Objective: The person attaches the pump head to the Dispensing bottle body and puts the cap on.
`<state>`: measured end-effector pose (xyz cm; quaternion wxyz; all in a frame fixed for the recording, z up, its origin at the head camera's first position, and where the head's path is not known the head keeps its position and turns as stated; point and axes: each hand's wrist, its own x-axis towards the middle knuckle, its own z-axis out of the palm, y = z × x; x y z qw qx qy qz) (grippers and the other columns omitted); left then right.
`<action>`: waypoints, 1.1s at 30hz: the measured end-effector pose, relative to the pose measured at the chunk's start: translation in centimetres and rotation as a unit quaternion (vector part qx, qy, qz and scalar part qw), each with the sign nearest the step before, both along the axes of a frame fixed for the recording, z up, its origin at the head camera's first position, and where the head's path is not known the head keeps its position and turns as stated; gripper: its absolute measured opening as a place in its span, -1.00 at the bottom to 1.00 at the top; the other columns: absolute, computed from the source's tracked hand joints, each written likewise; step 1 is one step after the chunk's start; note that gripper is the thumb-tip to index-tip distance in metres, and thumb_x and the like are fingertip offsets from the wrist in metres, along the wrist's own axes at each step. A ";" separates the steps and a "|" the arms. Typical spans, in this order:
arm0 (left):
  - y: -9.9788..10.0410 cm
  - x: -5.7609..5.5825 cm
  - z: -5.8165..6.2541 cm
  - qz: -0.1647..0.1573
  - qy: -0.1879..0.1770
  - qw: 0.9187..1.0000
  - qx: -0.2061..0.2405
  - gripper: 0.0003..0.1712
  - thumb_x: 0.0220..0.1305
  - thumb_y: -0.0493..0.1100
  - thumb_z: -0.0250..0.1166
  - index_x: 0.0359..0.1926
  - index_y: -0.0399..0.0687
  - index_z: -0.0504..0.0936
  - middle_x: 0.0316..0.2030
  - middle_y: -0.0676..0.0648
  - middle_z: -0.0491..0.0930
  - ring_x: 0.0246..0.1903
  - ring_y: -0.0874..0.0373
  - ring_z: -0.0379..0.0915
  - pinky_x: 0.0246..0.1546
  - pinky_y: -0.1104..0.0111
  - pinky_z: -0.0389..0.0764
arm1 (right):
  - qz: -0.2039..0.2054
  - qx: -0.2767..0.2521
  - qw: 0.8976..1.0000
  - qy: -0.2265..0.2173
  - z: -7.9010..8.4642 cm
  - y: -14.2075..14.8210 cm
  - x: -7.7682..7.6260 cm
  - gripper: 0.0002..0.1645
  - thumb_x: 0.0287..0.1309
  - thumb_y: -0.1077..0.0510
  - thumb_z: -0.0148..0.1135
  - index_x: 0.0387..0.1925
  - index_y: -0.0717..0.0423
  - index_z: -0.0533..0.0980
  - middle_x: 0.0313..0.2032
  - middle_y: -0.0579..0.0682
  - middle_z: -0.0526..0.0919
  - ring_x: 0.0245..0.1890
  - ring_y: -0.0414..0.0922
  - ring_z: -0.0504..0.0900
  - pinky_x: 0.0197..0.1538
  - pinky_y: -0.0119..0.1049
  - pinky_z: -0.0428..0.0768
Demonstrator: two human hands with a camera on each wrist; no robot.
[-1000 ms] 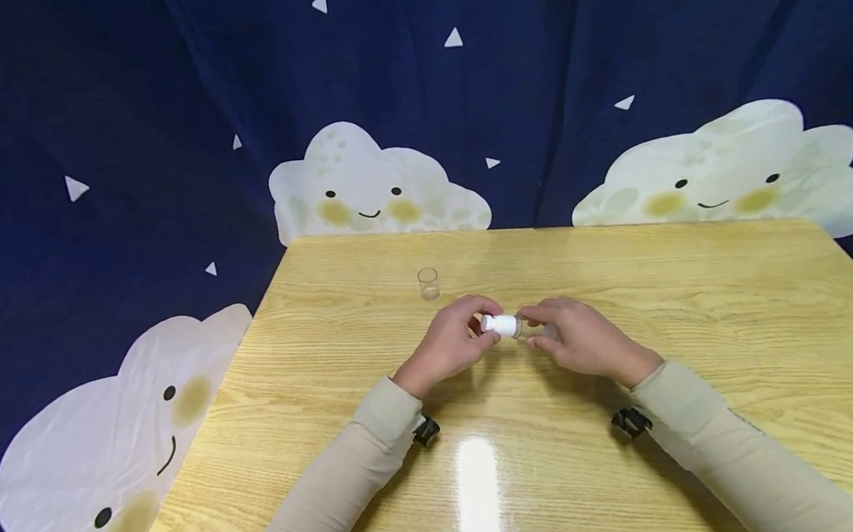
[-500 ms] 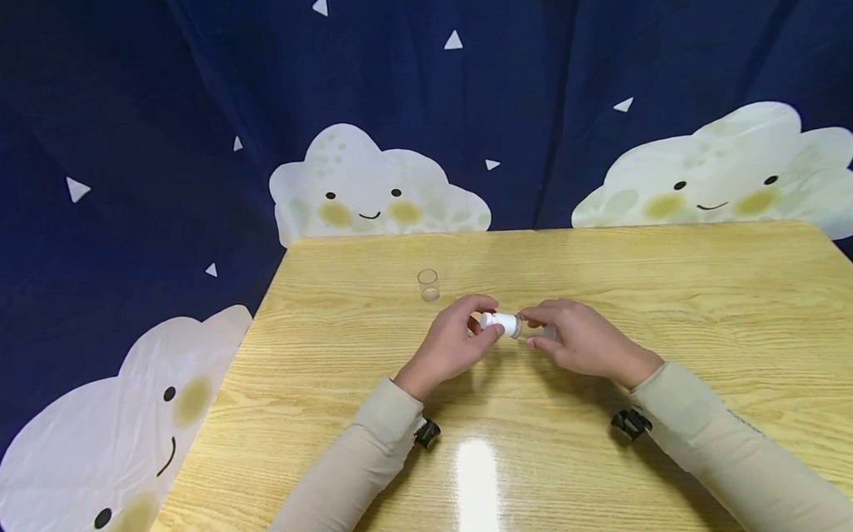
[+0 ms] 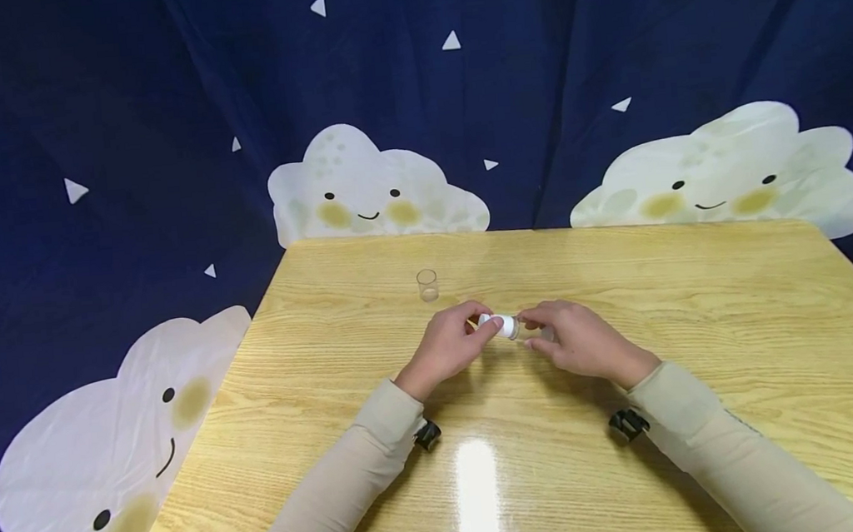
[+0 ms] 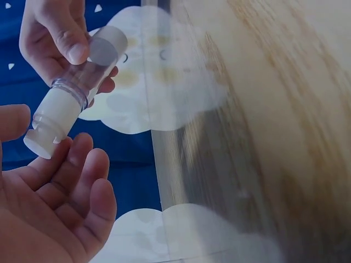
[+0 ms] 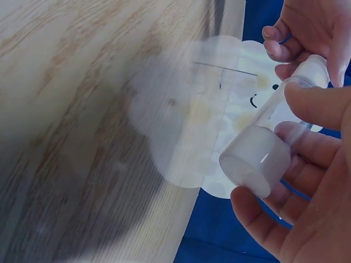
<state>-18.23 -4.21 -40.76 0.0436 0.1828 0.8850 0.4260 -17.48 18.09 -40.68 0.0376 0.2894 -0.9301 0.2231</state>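
Right fingers (image 5: 318, 105) gripping bottle (image 4: 92, 75), left fingers (image 4: 91, 172) parted

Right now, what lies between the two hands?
A bottle, its white part towards the left hand, its clear part towards the right hand; the head view shows it.

Surroundings, head view.
Dark blue curtain (image 3: 517, 83) behind wood-grain table (image 3: 699, 295); three smiling clouds (image 3: 363, 179) on the curtain (yellow cheeks on all), small white triangles (image 3: 451, 41) too. Clear cup (image 3: 428, 286) upright on table, toward far edge.
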 end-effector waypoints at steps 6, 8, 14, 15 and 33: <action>0.0 0.0 0.0 0.003 0.006 1.000 -0.012 -0.69 0.39 0.08 0.21 -0.09 -0.01 0.69 -0.32 0.00 0.66 -0.50 0.25 0.46 -0.55 0.45 0.44 | 0.003 -0.001 1.000 0.000 0.1 0.0 0.1 -0.62 0.21 0.15 0.33 0.05 0.21 0.62 -0.20 0.08 0.74 -0.21 -0.03 0.69 -0.10 -0.07 0.66; 0.0 0.0 0.0 0.004 0.006 1.000 -0.013 -0.69 0.39 0.08 0.21 -0.10 -0.02 0.69 -0.34 0.00 0.65 -0.50 0.25 0.46 -0.56 0.45 0.44 | 0.003 0.000 1.000 0.002 0.1 0.0 0.1 -0.61 0.21 0.15 0.33 0.05 0.21 0.61 -0.20 0.08 0.74 -0.22 -0.03 0.69 -0.11 -0.07 0.65; 0.0 0.0 0.0 0.003 0.006 1.000 -0.011 -0.70 0.38 0.07 0.22 -0.11 -0.02 0.69 -0.38 0.00 0.64 -0.51 0.25 0.46 -0.56 0.45 0.43 | 0.001 0.002 1.000 -0.001 0.2 -0.1 0.2 -0.60 0.21 0.14 0.33 0.06 0.21 0.61 -0.19 0.07 0.74 -0.22 -0.02 0.69 -0.11 -0.07 0.65; 0.0 0.0 0.0 0.003 0.006 1.000 -0.011 -0.70 0.38 0.07 0.22 -0.11 -0.02 0.69 -0.38 0.00 0.65 -0.50 0.25 0.46 -0.55 0.45 0.43 | 0.001 0.002 1.000 -0.002 0.2 -0.1 0.2 -0.61 0.22 0.14 0.33 0.06 0.20 0.61 -0.19 0.07 0.74 -0.22 -0.03 0.69 -0.11 -0.07 0.65; -0.5 0.0 -0.2 -0.051 0.025 0.998 0.006 -0.70 0.30 -0.18 0.32 0.04 -0.06 0.61 -0.15 -0.04 0.64 -0.35 0.10 0.51 -0.45 0.49 0.46 | 0.002 -0.002 1.000 -0.016 0.2 -0.3 0.4 -0.62 0.24 0.15 0.31 0.07 0.18 0.61 -0.16 0.09 0.74 -0.24 -0.06 0.68 -0.13 -0.09 0.65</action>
